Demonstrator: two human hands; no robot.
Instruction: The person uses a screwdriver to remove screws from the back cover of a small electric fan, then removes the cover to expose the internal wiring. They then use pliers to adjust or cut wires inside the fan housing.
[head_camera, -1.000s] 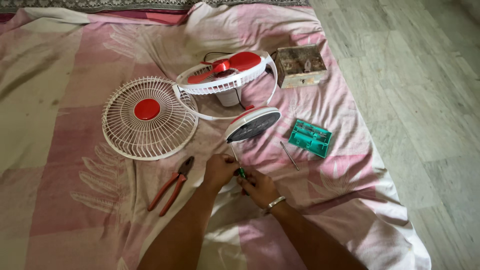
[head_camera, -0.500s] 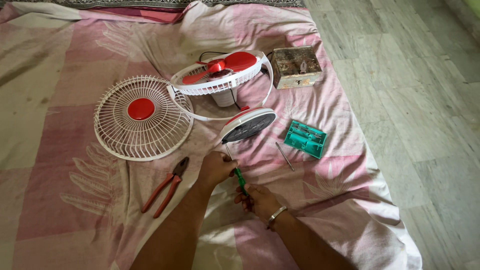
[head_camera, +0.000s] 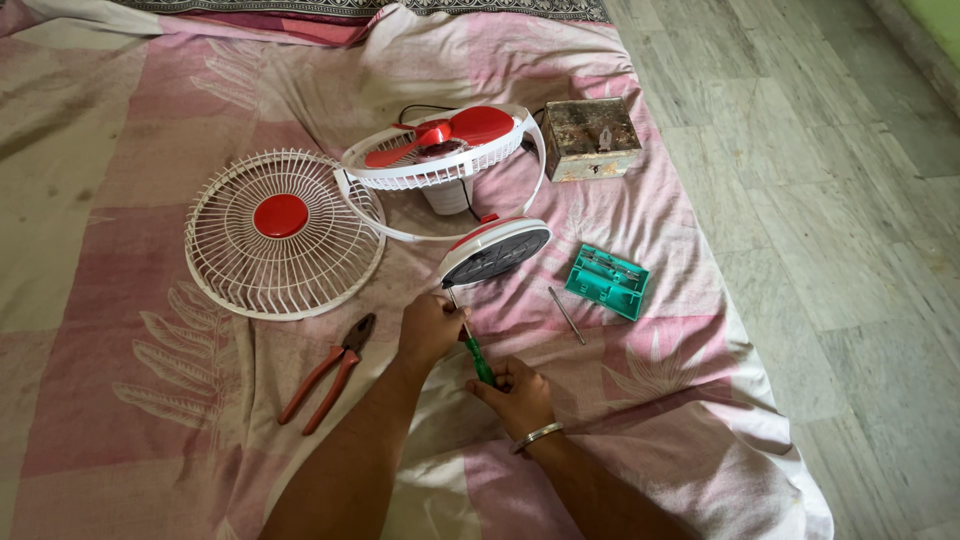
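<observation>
A pink and cream patterned sheet (head_camera: 150, 420) is being used as the work surface, spread over a pale tiled floor (head_camera: 850, 200). Near its lower middle a green-handled screwdriver (head_camera: 471, 345) is being held between both hands, its thin metal shaft pointing up toward the red and white fan base (head_camera: 495, 250). The left hand (head_camera: 430, 328) is being kept curled narrowly around the upper part of the tool, where the shaft meets the handle, with the knuckles turned upward and the forearm stretching in from the bottom edge. The right hand (head_camera: 515, 392) is being closed around the lower end of the handle, fingers folded in and a metal bangle (head_camera: 536, 436) showing at the wrist. The two forearms are being angled toward each other so that the hands meet just below the fan base.

Red-handled pliers (head_camera: 330, 372) are lying just left of the left arm. A round white fan guard (head_camera: 283, 232) is resting further up, beside the fan body with its red blades (head_camera: 445, 145). A green tool case (head_camera: 606, 281), a loose metal rod (head_camera: 566, 315) and a worn metal box (head_camera: 592, 137) are lying to the right.
</observation>
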